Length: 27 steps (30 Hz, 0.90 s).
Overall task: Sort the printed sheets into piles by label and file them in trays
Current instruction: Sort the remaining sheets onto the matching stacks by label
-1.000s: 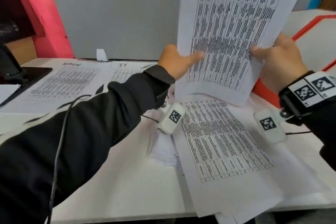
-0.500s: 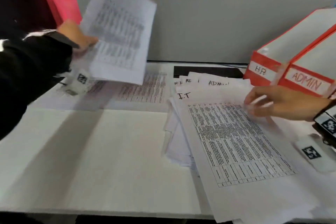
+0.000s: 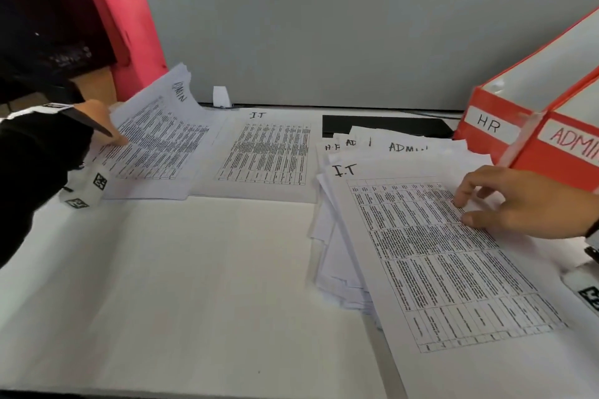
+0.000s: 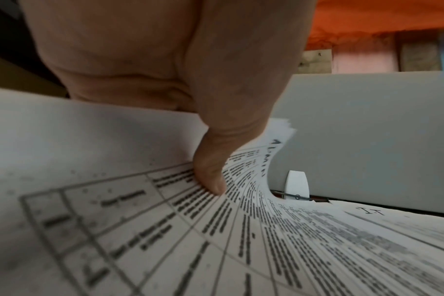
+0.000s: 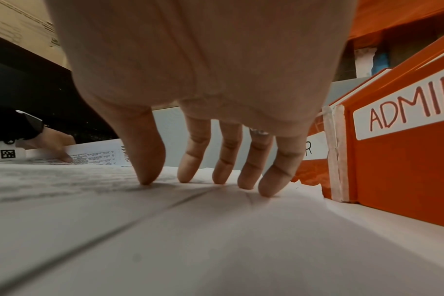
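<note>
My left hand (image 3: 103, 131) pinches the left edge of a printed sheet marked ADMIN (image 3: 155, 136), thumb (image 4: 212, 184) on top. The sheet (image 4: 165, 240) lies curled over the far-left pile, its top end still raised. Beside it is the I.T pile (image 3: 265, 152). At the right sits the loose unsorted stack, with an I.T sheet (image 3: 437, 253) on top. My right hand (image 3: 470, 207) rests its spread fingertips (image 5: 219, 178) on that sheet (image 5: 216, 230). Two red trays labelled HR (image 3: 492, 126) and ADMIN (image 3: 570, 142) stand at the back right, the ADMIN tray (image 5: 406, 160) just right of my right hand.
A grey partition (image 3: 324, 42) closes off the back of the white table (image 3: 162, 285). A white clip (image 3: 220, 97) stands at its foot. A flat black object (image 3: 382, 126) lies behind the unsorted stack. Bare tabletop stretches in front of the two sorted piles.
Both hands held the ADMIN sheet up a second ago. The right hand let go and dropped onto the stack's I.T sheet. The left hand carried the ADMIN sheet left and down onto the far-left pile.
</note>
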Tool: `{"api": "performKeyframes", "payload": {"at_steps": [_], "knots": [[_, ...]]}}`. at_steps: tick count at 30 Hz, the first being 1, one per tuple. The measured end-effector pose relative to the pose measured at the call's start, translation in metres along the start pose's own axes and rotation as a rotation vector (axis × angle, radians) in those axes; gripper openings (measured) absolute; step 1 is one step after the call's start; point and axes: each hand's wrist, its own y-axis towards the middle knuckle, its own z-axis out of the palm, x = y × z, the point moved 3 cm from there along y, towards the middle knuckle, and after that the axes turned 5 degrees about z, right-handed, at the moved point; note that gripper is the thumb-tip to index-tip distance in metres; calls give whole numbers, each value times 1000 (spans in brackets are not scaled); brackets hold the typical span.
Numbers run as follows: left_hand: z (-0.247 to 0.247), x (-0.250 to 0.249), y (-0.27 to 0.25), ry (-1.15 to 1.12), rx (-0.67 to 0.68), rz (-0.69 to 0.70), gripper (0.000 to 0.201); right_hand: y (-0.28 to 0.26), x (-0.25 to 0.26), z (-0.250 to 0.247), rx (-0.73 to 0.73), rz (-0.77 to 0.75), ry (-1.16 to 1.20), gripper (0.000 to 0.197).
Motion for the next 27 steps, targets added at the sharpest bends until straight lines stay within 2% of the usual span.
{"api": "performKeyframes", "payload": {"at_steps": [2, 5, 10, 15, 20, 25, 27], "knots": [[2, -1, 3, 48, 24, 22, 36, 1, -2, 1, 0, -1, -8, 31], [3, 1, 12, 118, 52, 8, 47, 0, -3, 2, -4, -3, -17, 31], [-4, 2, 23, 165, -18, 25, 50, 1, -4, 3, -14, -6, -50, 17], [-3, 1, 26, 126, -43, 21, 54, 1, -3, 4, -5, 0, -89, 16], [8, 1, 33, 87, -3, 6, 61, -1, -1, 4, -9, 9, -104, 15], [14, 5, 43, 131, 38, -32, 65, -4, 4, 1, 3, 17, -130, 15], [7, 0, 46, 156, 12, -23, 66, -4, 7, -2, 17, 33, -184, 19]]}}
